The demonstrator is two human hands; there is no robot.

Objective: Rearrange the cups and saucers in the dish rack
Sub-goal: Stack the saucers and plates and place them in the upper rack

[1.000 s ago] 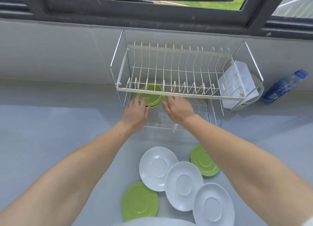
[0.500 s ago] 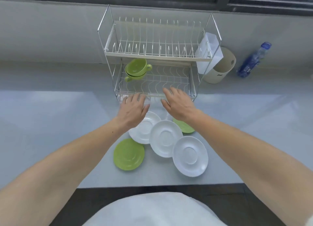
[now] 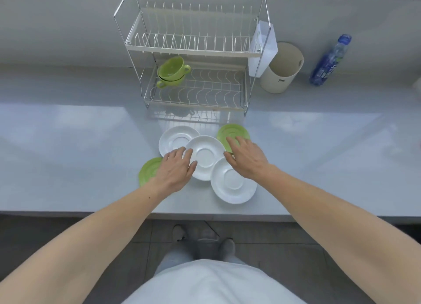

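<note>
A two-tier wire dish rack [image 3: 196, 50] stands at the back of the counter. Two stacked green cups [image 3: 172, 72] sit at the left of its lower shelf; the upper shelf holds nothing. In front of the rack lie three overlapping white saucers, left [image 3: 175, 137], middle [image 3: 206, 155] and right [image 3: 232, 183], plus a green saucer [image 3: 232, 131] at the right and another green saucer [image 3: 149, 170] at the left. My left hand [image 3: 176, 169] hovers open over the left green saucer and middle white saucer. My right hand [image 3: 247, 156] is open, fingers over the right green saucer.
A white plastic cutlery holder [image 3: 263, 46] hangs on the rack's right end. Beside it stand a beige tub [image 3: 281, 69] and a blue water bottle [image 3: 330, 61]. The grey counter's front edge [image 3: 91, 212] runs just below the saucers; floor and my feet lie beneath.
Both hands have pulled back from the rack's lower shelf toward me and now sit over the saucers. The view has tilted down and away from the window.
</note>
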